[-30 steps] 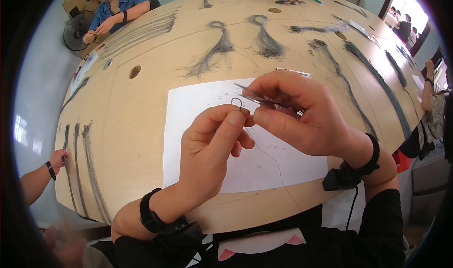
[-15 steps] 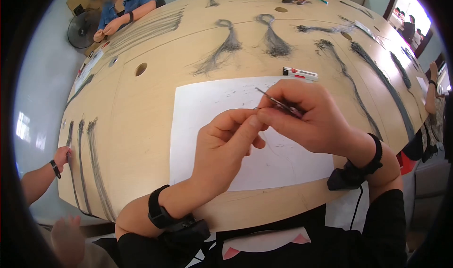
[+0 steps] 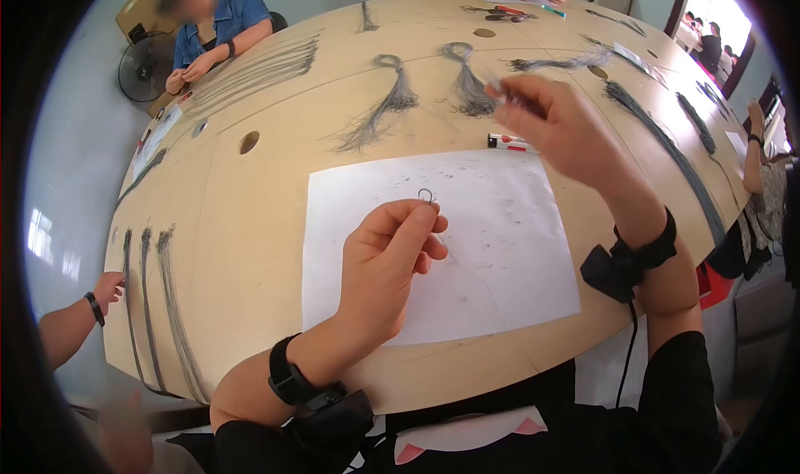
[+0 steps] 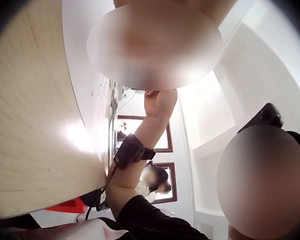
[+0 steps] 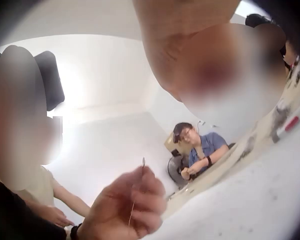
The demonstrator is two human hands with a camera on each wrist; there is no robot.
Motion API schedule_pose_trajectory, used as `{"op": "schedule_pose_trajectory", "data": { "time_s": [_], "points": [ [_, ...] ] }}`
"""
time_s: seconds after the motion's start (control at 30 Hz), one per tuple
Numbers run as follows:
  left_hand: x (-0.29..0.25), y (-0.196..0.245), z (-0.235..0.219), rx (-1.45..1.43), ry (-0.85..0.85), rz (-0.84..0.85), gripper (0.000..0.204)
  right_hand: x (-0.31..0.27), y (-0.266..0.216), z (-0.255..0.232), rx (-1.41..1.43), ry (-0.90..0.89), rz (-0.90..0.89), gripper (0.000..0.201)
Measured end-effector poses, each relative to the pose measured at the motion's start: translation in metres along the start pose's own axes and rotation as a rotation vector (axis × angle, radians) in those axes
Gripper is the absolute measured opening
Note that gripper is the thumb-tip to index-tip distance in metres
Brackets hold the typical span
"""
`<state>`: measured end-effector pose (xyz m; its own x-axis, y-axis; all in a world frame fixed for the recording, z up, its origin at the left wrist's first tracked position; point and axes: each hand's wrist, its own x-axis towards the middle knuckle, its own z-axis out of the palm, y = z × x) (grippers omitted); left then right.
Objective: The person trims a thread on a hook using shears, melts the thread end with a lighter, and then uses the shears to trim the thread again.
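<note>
Between thumb and forefinger, my left hand (image 3: 383, 253) pinches a small dark fish hook (image 3: 425, 194), its bend sticking up above the fingertips. A thin line (image 3: 485, 284) trails from it down over the white sheet of paper (image 3: 350, 192). The right wrist view also shows this hook (image 5: 144, 162) upright in the left fingers. My right hand (image 3: 571, 128) is raised off to the right, apart from the hook, and holds small metal snips (image 3: 518, 100), blurred by motion. Tiny dark scraps dot the paper.
A marker (image 3: 510, 143) lies at the paper's far edge. Looped bundles of dark line (image 3: 397, 90) lie beyond, with long bundles (image 3: 662, 145) to the right and several strands (image 3: 171, 299) at the left. Another person's hand (image 3: 108, 288) touches those strands. A person in blue (image 3: 229, 20) sits opposite.
Half a second ago both hands met at the hook with the snips against it. Since then my right hand has moved up and away to the right with the snips, leaving the hook in view.
</note>
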<state>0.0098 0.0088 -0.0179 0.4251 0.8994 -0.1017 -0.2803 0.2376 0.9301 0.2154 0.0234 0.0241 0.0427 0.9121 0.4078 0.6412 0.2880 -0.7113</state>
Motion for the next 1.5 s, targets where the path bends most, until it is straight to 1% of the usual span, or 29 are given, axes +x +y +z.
{"op": "schedule_pose_trajectory", "data": {
  "time_s": [0.03,0.1,0.17,0.23,0.3,0.33,0.37,0.47,0.53,0.6,0.67,0.7,0.77,0.9,0.97,1.0,1.1,1.23,1.3,1.43,1.5],
  "points": [
    [0.0,0.0,-0.001,-0.004,0.004,0.014,0.011,-0.004,0.001,0.008,0.049,-0.061,0.013,0.023],
    [0.003,0.0,-0.004,-0.015,0.014,0.028,0.011,-0.011,-0.004,0.021,0.023,-0.098,-0.018,0.022],
    [0.005,-0.001,-0.007,-0.027,0.011,0.05,0.011,-0.017,-0.015,0.028,-0.016,-0.215,0.011,0.024],
    [0.007,-0.003,-0.007,-0.04,0.01,0.044,0.011,-0.023,-0.014,0.034,0.009,-0.224,-0.004,0.022],
    [0.007,-0.003,-0.008,-0.021,0.01,0.051,0.011,-0.026,-0.017,0.038,0.078,-0.231,0.022,0.022],
    [0.007,-0.004,-0.008,-0.003,0.011,0.056,0.011,-0.027,-0.015,0.041,0.09,-0.227,-0.031,0.023],
    [0.007,-0.004,-0.007,-0.01,0.0,0.054,0.011,-0.028,-0.017,0.04,0.079,-0.222,-0.026,0.023],
    [0.007,-0.003,-0.005,0.0,0.027,0.04,0.012,-0.03,-0.02,0.039,0.176,-0.267,0.021,0.024],
    [0.008,-0.004,-0.005,-0.002,0.054,0.076,0.012,-0.031,-0.021,0.039,0.191,-0.271,0.03,0.024],
    [0.009,-0.005,-0.007,-0.02,0.047,0.078,0.012,-0.033,-0.02,0.042,0.21,-0.275,0.039,0.024],
    [0.009,-0.006,-0.009,-0.054,0.033,0.088,0.014,-0.036,-0.017,0.045,0.244,-0.249,-0.035,0.023],
    [0.01,-0.007,-0.009,-0.053,0.032,0.086,0.014,-0.037,-0.017,0.045,0.243,-0.248,-0.033,0.023],
    [0.01,-0.008,-0.01,-0.048,0.033,0.074,0.013,-0.037,-0.019,0.043,0.233,-0.334,-0.051,0.023],
    [0.011,-0.009,-0.008,-0.037,0.008,0.081,0.013,-0.038,-0.015,0.043,0.202,-0.305,-0.054,0.022],
    [0.01,-0.009,-0.008,0.02,0.031,0.071,0.011,-0.038,-0.013,0.046,0.18,-0.329,-0.081,0.021],
    [0.011,-0.01,-0.009,0.016,0.024,0.073,0.012,-0.038,-0.011,0.047,0.184,-0.295,-0.135,0.021],
    [0.012,-0.01,-0.011,-0.015,0.039,0.078,0.013,-0.038,-0.018,0.043,0.172,-0.296,-0.069,0.022],
    [0.013,-0.007,-0.011,-0.025,0.059,0.073,0.014,-0.036,-0.018,0.044,0.202,-0.287,-0.064,0.024],
    [0.013,-0.005,-0.01,-0.061,0.042,0.082,0.016,-0.036,-0.021,0.043,0.193,-0.294,-0.001,0.026],
    [0.011,-0.002,-0.008,-0.068,0.045,0.117,0.016,-0.038,-0.024,0.04,0.202,-0.355,-0.038,0.026],
    [0.011,0.0,-0.009,-0.077,0.046,0.109,0.016,-0.039,-0.023,0.043,0.226,-0.247,-0.086,0.026]
  ]
}}
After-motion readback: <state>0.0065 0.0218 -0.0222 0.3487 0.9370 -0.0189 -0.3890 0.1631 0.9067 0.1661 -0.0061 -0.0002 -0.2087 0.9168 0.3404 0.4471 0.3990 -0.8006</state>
